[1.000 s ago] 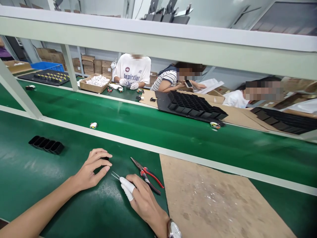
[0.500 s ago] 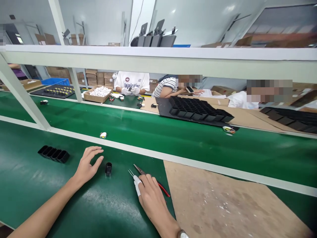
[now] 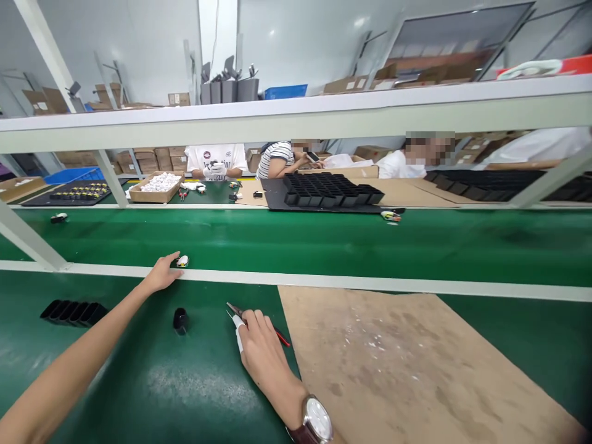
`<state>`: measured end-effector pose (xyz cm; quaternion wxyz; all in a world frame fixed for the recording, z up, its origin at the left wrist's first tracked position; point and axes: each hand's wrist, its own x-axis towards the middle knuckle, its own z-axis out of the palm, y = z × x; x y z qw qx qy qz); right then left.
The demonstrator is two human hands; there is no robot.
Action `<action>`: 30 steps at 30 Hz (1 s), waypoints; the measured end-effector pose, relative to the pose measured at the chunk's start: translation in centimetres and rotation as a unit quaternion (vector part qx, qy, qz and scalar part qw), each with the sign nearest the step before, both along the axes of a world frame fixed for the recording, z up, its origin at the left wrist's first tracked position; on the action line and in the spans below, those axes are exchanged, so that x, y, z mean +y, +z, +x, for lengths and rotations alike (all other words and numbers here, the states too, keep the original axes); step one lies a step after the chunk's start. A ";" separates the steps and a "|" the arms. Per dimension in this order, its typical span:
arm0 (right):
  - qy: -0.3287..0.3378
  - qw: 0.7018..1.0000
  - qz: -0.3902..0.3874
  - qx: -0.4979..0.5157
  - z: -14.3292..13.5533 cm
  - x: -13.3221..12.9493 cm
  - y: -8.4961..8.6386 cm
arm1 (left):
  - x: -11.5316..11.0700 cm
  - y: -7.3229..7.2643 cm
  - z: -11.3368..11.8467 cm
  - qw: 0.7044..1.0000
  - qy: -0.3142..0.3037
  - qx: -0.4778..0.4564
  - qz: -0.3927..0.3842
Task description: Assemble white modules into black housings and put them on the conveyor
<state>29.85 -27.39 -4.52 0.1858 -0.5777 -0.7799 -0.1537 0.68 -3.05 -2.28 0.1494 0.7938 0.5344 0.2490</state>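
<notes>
My left hand [image 3: 163, 272] reaches over the white rail to a small white part with yellow bits [image 3: 183, 261] on the green belt. Thumb and forefinger are spread on either side of the part; I cannot tell whether they touch it. In my right hand [image 3: 261, 342] is a pair of tweezers [image 3: 230, 316], tips pointing up and left, and a white cover wraps one finger. Pliers with red handles [image 3: 283, 337] lie partly under that hand. A single black cup [image 3: 180, 320] stands on the green bench between my arms.
A row of black cups [image 3: 74, 312] stands at the left. Brown cardboard [image 3: 370, 357] covers the bench at right. Beyond the rail [image 3: 370, 282], other parts [image 3: 391, 216] lie on the belt [image 3: 277, 240]. Co-workers [image 3: 216, 161] sit across, behind black cup trays [image 3: 330, 191] and a box of white pieces [image 3: 157, 185].
My left hand has moved forward from above the bench to the white part on the belt. The right hand stays by the pliers with the tweezers. The view has swung to the right.
</notes>
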 end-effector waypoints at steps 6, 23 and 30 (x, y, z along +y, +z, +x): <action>-0.012 0.999 -0.041 0.025 0.2 0.0 1.0 | 0.5 1.1 2.3 1.000 -0.019 0.004 -0.002; 0.144 0.965 -0.016 0.220 -0.6 -0.6 2.4 | -22.0 2.7 3.3 0.957 -0.289 0.017 0.035; 0.213 0.964 -0.079 0.135 -2.3 -1.9 1.7 | -22.3 -1.6 1.3 0.967 -0.238 -0.006 0.087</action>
